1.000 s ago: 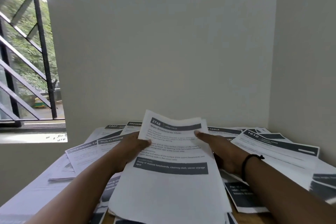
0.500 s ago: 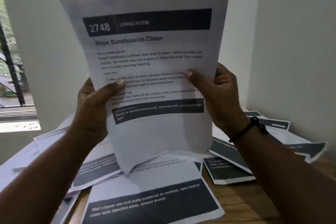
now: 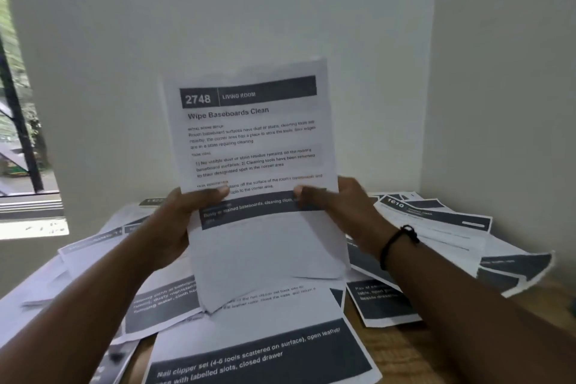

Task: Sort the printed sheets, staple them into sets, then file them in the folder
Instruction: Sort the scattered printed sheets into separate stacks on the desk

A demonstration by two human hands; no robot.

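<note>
Both hands — left hand (image 3: pixel 179 218), right hand (image 3: pixel 339 206) — pinch the "2748" sheaf of printed sheets (image 3: pixel 255 150) by its sides, now lower than half a second ago, its bottom edge nearly on the scattered sheets (image 3: pixel 261 349) covering the bench (image 3: pixel 402 352) — likely squaring it for stapling.

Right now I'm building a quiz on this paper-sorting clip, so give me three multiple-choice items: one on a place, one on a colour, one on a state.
1. Where does the sheet numbered 1610 lie?
A. far right of the table, near the wall corner
B. on the window sill
C. in the left hand

2. What colour is the band on the right wrist?
A. red
B. black
C. white

3. How is the sheaf headed 2748 held?
A. flat on the table
B. upright, gripped by both hands
C. by one hand only

Answers:
1 A, it rests on the pile by the corner.
2 B, a dark cord shows.
3 B, the left hand and right hand pinch its sides.
</note>
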